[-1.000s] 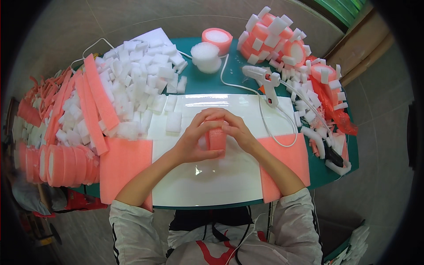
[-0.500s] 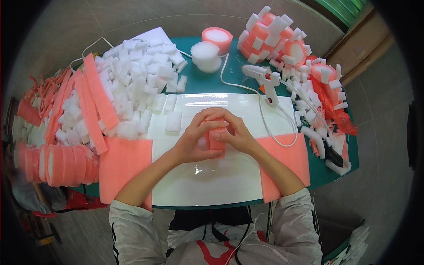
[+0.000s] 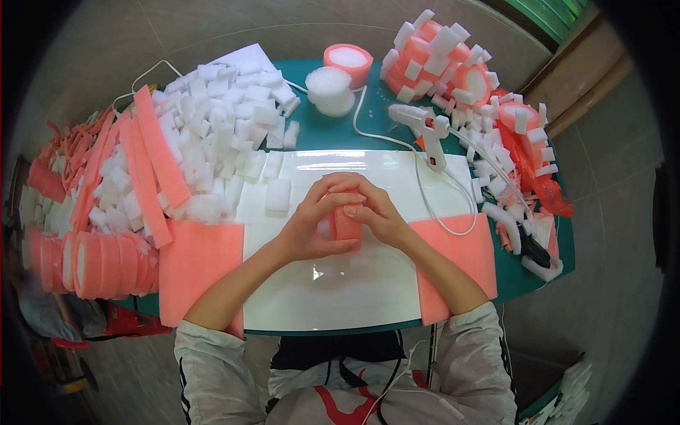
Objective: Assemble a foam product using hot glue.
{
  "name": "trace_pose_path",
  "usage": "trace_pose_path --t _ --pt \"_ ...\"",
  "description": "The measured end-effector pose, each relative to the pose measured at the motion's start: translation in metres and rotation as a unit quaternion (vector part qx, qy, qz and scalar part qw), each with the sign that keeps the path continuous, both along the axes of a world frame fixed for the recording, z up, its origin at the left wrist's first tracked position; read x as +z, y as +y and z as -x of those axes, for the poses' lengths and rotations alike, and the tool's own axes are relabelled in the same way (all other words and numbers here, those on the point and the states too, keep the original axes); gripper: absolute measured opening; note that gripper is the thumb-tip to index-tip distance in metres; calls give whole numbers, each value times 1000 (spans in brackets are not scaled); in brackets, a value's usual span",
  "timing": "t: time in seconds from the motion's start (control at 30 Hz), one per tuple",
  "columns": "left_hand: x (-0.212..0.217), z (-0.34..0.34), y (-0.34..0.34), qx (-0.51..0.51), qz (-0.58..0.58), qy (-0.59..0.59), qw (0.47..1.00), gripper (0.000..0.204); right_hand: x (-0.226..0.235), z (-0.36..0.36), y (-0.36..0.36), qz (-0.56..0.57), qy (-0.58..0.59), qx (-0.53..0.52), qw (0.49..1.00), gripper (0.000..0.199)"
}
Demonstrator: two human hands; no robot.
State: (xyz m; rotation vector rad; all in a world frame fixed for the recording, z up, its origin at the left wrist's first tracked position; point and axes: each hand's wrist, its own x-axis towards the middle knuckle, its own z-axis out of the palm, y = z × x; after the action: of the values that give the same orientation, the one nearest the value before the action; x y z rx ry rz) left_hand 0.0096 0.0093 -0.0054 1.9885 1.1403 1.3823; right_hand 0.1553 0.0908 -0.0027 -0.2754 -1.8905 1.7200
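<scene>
A pink foam roll [image 3: 346, 227] is held upright over the white glossy board [image 3: 333, 297], in the middle of the table. My left hand [image 3: 312, 223] curves round its left side, with the thumb low along the near face. From the other side my right hand [image 3: 379, 211] wraps it, its thumb pressed near the top. The fingers of both hands meet over the far side and hide much of the roll. A loose white foam block [image 3: 278, 195] lies on the board beyond my left hand.
Left stand a heap of white foam blocks [image 3: 219, 113], pink strips [image 3: 159, 145] and pink-wrapped rolls [image 3: 106, 265]. Pink sheets [image 3: 202, 273] flank the board. A white glue gun [image 3: 425, 131] with its cord lies right, near block-studded pink rolls [image 3: 432, 57] and a black-handled tool [image 3: 535, 251].
My right thumb has shifted slightly upward on the pink foam roll. Both hands otherwise keep the same grip and place.
</scene>
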Motion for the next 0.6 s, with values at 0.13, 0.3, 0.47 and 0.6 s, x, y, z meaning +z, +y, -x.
trace_pose_path --t 0.13,0.3,0.47,0.6 --pt "0 -1 2 -3 -6 2 1000 55 -2 -2 2 -2 5 6 1000 25" --pt "-2 1 0 -1 -7 5 1000 55 -5 1 1 -1 12 8 1000 26" --pt "-2 2 2 -4 -6 11 1000 56 -2 1 0 2 1 5 1000 27" --pt "-2 2 1 -1 -7 14 1000 57 -1 1 0 5 0 4 1000 29"
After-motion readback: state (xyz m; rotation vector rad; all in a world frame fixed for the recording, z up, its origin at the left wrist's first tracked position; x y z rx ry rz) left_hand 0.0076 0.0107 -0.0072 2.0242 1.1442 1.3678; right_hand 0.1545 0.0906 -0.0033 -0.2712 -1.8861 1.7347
